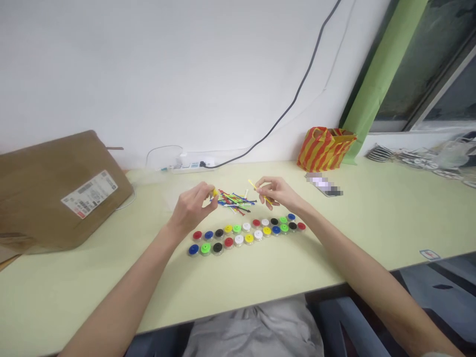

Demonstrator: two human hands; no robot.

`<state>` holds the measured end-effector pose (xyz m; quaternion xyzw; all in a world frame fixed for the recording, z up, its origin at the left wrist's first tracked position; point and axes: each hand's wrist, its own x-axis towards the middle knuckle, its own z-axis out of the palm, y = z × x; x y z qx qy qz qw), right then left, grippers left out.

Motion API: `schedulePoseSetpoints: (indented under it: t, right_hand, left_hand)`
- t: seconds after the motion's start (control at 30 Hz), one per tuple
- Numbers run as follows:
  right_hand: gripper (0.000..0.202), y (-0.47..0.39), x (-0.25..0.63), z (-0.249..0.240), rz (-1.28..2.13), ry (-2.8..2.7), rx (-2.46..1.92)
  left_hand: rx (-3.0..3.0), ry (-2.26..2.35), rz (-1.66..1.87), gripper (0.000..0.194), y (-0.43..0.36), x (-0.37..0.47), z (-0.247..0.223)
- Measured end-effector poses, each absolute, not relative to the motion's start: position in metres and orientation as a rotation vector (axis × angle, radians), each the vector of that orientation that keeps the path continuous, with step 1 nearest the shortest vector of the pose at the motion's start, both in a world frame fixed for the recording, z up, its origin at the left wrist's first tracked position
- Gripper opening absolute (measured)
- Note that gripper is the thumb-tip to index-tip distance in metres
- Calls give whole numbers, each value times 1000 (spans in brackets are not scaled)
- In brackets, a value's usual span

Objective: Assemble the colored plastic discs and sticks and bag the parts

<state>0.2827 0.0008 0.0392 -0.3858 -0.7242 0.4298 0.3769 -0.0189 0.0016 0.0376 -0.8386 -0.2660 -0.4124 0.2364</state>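
Observation:
My left hand is closed in a pinch on a small yellow piece, whose exact kind is too small to make out. In the fingers of my right hand is a thin yellow plastic stick, held at a slant. On the table between the hands lies a loose pile of coloured plastic sticks, in red, blue, green, white, black and yellow. Nearer to me, two rows of small clear round containers with coloured caps run across the table below both hands.
A large cardboard box stands at the left of the pale green table. Against the wall lies a power strip with a black cable. A striped bag, a phone and stacked discs are at the right.

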Motion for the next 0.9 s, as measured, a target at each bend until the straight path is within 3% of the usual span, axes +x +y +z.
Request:
schedulePoseSetpoints:
  t: [0.13,0.3,0.53,0.67,0.83,0.9]
  right_hand:
    - [26,21,273,17,720,-1897,-1147]
    - [22,3,253,24,494,-2117,-933]
    - [18,-26,221,33,793,-1933,-820]
    - [20,-14,242,41,708,-1973,-889]
    - [13,4,327,66,288,-2075,-1561]
    - [11,9,359,69,347,-2160,-1928]
  left_hand:
    - [-2463,-764,-1045,11,4,-7,31]
    - [-2589,-736,-1055,18,-4,8,25]
    - [-2620,-723,-1081,34,-13,13,28]
    - [-2622,-777,-1080,32,-14,16,28]
    - [-2552,-836,-1079,28,-10,15,26]
    - [-2549,-849,-1075,27,-8,13,25]
